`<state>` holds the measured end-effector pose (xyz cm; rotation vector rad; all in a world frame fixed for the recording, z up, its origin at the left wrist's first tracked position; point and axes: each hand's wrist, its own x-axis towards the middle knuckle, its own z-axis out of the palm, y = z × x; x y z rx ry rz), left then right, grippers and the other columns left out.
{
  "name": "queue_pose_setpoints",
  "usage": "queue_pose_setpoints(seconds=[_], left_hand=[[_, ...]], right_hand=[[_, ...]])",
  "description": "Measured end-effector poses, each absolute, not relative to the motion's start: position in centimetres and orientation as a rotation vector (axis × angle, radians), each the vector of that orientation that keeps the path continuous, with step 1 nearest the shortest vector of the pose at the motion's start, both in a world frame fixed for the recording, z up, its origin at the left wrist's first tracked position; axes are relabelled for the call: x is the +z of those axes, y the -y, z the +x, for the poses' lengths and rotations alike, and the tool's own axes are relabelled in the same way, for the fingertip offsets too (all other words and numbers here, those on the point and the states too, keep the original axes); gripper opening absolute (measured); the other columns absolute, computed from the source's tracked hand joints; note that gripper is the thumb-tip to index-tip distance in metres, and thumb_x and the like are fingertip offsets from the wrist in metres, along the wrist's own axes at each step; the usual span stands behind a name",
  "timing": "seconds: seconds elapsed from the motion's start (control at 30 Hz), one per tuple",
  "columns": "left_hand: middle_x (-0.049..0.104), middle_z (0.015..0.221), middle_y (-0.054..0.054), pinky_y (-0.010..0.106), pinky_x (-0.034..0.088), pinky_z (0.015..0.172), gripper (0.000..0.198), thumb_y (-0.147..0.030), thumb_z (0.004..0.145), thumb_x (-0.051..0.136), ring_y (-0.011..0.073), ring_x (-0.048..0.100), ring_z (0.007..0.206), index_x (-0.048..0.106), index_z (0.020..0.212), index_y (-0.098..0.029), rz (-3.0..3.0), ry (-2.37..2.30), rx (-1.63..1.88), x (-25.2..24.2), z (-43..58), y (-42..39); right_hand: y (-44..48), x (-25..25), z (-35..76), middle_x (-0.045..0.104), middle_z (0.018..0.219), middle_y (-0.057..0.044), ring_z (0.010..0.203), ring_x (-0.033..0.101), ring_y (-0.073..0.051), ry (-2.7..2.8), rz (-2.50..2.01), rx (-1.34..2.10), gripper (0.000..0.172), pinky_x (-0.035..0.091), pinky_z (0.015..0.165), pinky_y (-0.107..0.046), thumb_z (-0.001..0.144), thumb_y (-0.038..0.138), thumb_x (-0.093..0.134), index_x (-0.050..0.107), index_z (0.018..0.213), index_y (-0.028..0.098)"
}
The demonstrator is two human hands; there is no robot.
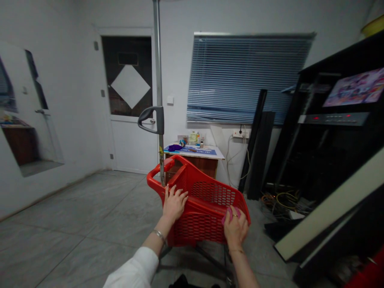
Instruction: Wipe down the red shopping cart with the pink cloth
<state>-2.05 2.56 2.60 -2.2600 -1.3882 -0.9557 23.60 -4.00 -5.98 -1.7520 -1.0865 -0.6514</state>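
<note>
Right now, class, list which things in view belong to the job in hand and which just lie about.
In the job:
red cart, left grip on its rim
pink cloth, in the right grip

Lying about:
purple item on the desk
bottles beside it
pale leaning board

The shopping cart (207,206) is bright red, the cloth (224,219) pink. Blue-grey horizontal stripes line the blind (249,80); a white diamond (131,87) marks the dark door pane (109,52); the floor (99,212) is grey.
</note>
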Motion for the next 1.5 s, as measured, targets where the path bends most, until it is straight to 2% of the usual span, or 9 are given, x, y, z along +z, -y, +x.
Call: queue_pose_setpoints(seconds=[0.17, 0.3, 0.57, 0.77, 0.87, 1.03, 1.27, 1.5], left_hand=[[0.070, 0.119, 0.001, 0.061, 0.016, 0.117, 0.033, -0.037, 0.097, 0.043, 0.0321, 0.045, 0.130, 0.069, 0.117, -0.034, -2.261, 1.393, -0.936, 2.7, -2.1, -2.6], [0.070, 0.120, 0.000, 0.061, 0.017, 0.117, 0.033, -0.037, 0.098, 0.043, 0.0310, 0.045, 0.130, 0.069, 0.118, -0.035, -2.265, 1.388, -0.925, 2.7, -2.2, -2.7], [0.070, 0.121, 0.000, 0.060, 0.017, 0.118, 0.032, -0.037, 0.098, 0.044, 0.0302, 0.046, 0.131, 0.068, 0.117, -0.036, -2.267, 1.378, -0.955, 2.4, -2.3, -2.8], [0.071, 0.119, 0.000, 0.060, 0.016, 0.118, 0.031, -0.037, 0.097, 0.045, 0.0312, 0.046, 0.130, 0.070, 0.114, -0.035, -2.253, 1.376, -0.997, 2.3, -2.1, -3.0], [0.071, 0.118, 0.000, 0.061, 0.015, 0.118, 0.031, -0.037, 0.097, 0.045, 0.0317, 0.046, 0.130, 0.071, 0.113, -0.034, -2.251, 1.381, -1.006, 2.4, -2.0, -2.9], [0.071, 0.117, 0.000, 0.062, 0.016, 0.117, 0.030, -0.037, 0.097, 0.046, 0.0313, 0.046, 0.130, 0.071, 0.113, -0.034, -2.272, 1.392, -0.994, 2.6, -2.0, -2.7], [0.071, 0.118, 0.001, 0.062, 0.018, 0.117, 0.031, -0.036, 0.097, 0.045, 0.0321, 0.046, 0.130, 0.071, 0.114, -0.034, -2.257, 1.382, -0.971, 2.4, -2.2, -3.0], [0.071, 0.118, 0.000, 0.061, 0.019, 0.117, 0.030, -0.037, 0.097, 0.044, 0.0308, 0.047, 0.129, 0.070, 0.113, -0.035, -2.265, 1.362, -0.981, 2.2, -2.4, -3.4]], right_hand=[[1.3, -2.4, 14.7, 0.059, 0.119, -0.011, 0.098, 0.054, -0.020, 1.445, -1.704, -0.537, 0.036, 0.039, 0.086, -0.033, 0.099, 0.035, 0.039, 0.065, 0.121, 0.023], [0.4, -0.9, 11.7, 0.059, 0.120, -0.010, 0.099, 0.055, -0.020, 1.507, -1.702, -0.472, 0.036, 0.040, 0.085, -0.032, 0.099, 0.035, 0.039, 0.062, 0.124, 0.025], [4.1, -4.7, 21.8, 0.058, 0.122, -0.011, 0.105, 0.055, -0.021, 1.434, -1.719, -0.553, 0.038, 0.040, 0.091, -0.034, 0.099, 0.037, 0.038, 0.064, 0.122, 0.023], [5.9, -7.5, 29.4, 0.059, 0.112, -0.016, 0.103, 0.055, -0.025, 1.163, -1.732, -0.590, 0.053, 0.042, 0.089, -0.037, 0.097, 0.048, 0.031, 0.068, 0.115, 0.014], [5.6, -7.6, 28.3, 0.058, 0.116, -0.017, 0.103, 0.055, -0.026, 1.076, -1.737, -0.656, 0.051, 0.042, 0.088, -0.038, 0.097, 0.046, 0.033, 0.069, 0.113, 0.014], [3.5, -6.0, 21.6, 0.058, 0.121, -0.014, 0.102, 0.053, -0.025, 1.120, -1.772, -0.754, 0.037, 0.039, 0.086, -0.038, 0.097, 0.038, 0.041, 0.068, 0.116, 0.021], [0.7, -1.9, 13.3, 0.059, 0.118, -0.012, 0.098, 0.054, -0.021, 1.438, -1.751, -0.585, 0.034, 0.039, 0.084, -0.035, 0.099, 0.033, 0.039, 0.064, 0.121, 0.023], [2.7, -3.7, 19.0, 0.058, 0.121, -0.011, 0.104, 0.055, -0.021, 1.495, -1.751, -0.532, 0.038, 0.039, 0.089, -0.033, 0.099, 0.037, 0.037, 0.062, 0.124, 0.023]])
